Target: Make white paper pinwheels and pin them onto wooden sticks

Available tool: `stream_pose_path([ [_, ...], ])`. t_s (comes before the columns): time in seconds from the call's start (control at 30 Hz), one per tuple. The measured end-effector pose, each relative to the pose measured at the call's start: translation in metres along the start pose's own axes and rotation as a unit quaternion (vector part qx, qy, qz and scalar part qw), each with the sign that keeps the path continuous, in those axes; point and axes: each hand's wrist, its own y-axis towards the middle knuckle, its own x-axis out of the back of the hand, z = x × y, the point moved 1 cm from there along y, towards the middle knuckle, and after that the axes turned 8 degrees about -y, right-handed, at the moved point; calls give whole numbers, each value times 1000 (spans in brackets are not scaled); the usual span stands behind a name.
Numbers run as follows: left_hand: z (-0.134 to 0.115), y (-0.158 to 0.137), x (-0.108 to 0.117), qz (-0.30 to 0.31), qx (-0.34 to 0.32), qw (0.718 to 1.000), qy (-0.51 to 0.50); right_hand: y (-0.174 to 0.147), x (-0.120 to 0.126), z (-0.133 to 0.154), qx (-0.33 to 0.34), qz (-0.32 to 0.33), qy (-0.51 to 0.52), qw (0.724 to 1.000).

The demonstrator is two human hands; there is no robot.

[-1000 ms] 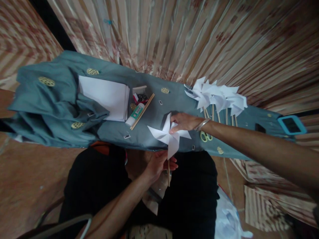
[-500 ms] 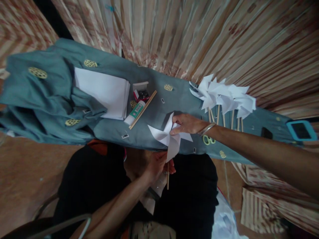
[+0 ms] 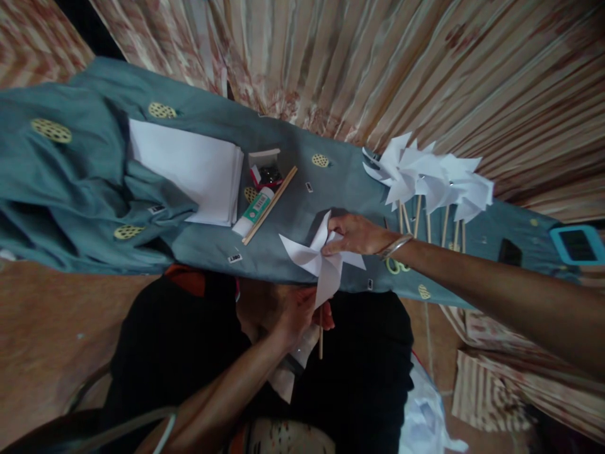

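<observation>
A white paper pinwheel [image 3: 317,261] on a thin wooden stick [image 3: 321,334] is held over the near edge of a grey-green cloth-covered table [image 3: 302,208]. My left hand [image 3: 295,310] grips the stick just below the paper blades. My right hand [image 3: 353,234] pinches the centre of the pinwheel from the right; a metal bangle circles that wrist. Both hands are closed on the same pinwheel.
Several finished pinwheels [image 3: 432,180] on sticks lie at the right. A stack of white paper [image 3: 189,167], a glue tube [image 3: 253,212], a wooden stick [image 3: 270,205] and a small box [image 3: 266,170] lie left. Yellow-handled scissors [image 3: 396,266] and a blue-cased phone [image 3: 579,244] sit right.
The view has drifted, so the table sits slightly higher and more to the left. Both hands keep their hold on the pinwheel; the left hand has crept up the stick a little.
</observation>
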Motion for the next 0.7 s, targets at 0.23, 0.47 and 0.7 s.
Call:
stream_pose_path([
  [0.23,-2,-1,0,0,2,1000,2,0,-2,1,-6,-4,12,1000],
  [0.47,0,1,0,12,7,1000,7,-4,-3,4,-15,-15,9,1000],
  [0.7,0,1,-1,-1,14,1000,-8,-6,-5,6,-22,-22,34,999],
])
